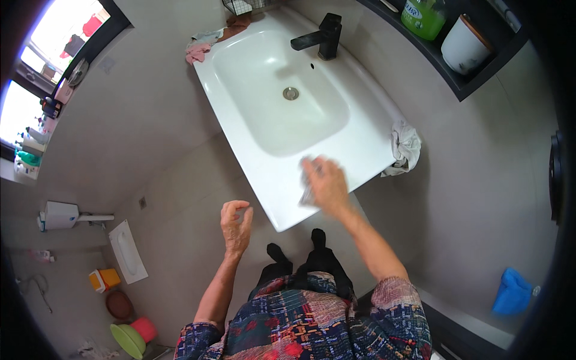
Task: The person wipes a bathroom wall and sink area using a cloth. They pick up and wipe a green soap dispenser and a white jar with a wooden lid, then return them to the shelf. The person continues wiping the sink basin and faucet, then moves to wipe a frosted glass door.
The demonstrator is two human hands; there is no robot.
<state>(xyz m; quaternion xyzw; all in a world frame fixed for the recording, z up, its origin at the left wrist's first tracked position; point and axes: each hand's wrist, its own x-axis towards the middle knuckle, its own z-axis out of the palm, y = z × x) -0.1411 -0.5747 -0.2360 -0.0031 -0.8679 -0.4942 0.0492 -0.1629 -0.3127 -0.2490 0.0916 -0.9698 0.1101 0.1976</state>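
My right hand (329, 187) is closed on a greyish cloth (308, 193) and presses it against the near end of the white washbasin (281, 207). Motion blurs both the hand and the cloth, and the fingers partly cover the cloth. Off the basin's near left edge hangs my left hand (236, 228), its fingers loosely curled, the thumb apart from them and nothing held. A black tap (327, 39) rises at the far right of the bowl, above a metal drain (290, 93). No water is seen flowing.
A pale crumpled cloth (405, 147) drapes over the basin's right corner; pink and brown cloths (198, 53) lie at its far left corner. Upper right, a dark shelf (462, 87) holds a green liquid bottle (423, 21) and a white canister (465, 47). A squat toilet (128, 252) lies left.
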